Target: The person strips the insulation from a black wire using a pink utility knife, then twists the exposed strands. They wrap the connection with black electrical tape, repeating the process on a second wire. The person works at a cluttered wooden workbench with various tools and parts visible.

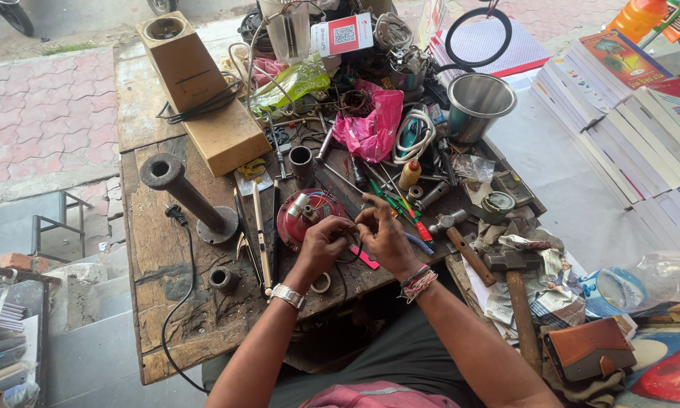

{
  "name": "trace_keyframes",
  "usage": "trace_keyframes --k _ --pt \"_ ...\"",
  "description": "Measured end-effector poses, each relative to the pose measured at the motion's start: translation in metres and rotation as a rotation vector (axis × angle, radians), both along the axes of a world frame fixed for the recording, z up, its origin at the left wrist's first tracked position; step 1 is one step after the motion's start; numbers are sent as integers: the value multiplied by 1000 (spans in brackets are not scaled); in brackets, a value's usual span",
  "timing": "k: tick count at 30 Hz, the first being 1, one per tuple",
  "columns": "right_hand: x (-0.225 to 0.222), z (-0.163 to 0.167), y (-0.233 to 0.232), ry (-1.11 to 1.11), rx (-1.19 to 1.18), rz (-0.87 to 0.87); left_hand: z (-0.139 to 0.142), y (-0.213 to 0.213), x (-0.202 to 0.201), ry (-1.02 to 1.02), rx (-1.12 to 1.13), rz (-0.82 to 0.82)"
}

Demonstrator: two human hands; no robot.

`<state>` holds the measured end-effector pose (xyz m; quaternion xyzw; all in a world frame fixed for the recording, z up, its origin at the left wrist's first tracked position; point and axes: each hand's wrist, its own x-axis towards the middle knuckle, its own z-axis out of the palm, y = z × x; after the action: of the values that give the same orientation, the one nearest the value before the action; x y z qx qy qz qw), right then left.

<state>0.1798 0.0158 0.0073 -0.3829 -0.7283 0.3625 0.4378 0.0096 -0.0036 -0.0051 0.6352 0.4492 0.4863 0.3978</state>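
My left hand (321, 245) and my right hand (385, 234) meet over the front of a worn wooden workbench (159, 272). Both pinch a small dark wire or ring-shaped part between the fingertips; its exact shape is hidden by the fingers. A red round motor housing (298, 219) lies just left of my left hand. A pink-handled tool (364, 258) lies under my hands. A watch sits on my left wrist and thread bands on my right.
A metal pipe on a round base (185, 196), a wooden box (204, 98), a steel pot (477, 102), a pink bag (370, 125), screwdrivers (400, 205) and two hammers (517, 291) crowd the bench. Stacked books (619, 113) lie right. A black cable (185, 287) trails off the front.
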Motion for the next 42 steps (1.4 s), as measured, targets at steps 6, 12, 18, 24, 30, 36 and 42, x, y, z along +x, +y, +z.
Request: trace_keyframes --k 6,12,18,24,30,36,42 --pt "0 4 4 13 -73 60 0 -1 -7 -555 -361 -185" --pt "0 0 5 -65 24 67 5 -1 -3 -692 -658 -94" --pt "4 -4 -1 -234 212 59 9 1 -4 -625 -660 -93" --pt "21 11 12 -444 -93 -25 6 4 -6 -645 -675 -129" --pt "48 27 23 -626 258 -62 5 6 -6 -725 -682 -136" --pt "42 21 21 48 -378 126 7 5 -3 -757 -698 -183" --pt "24 9 21 437 -557 155 8 4 -4 -763 -676 -229"
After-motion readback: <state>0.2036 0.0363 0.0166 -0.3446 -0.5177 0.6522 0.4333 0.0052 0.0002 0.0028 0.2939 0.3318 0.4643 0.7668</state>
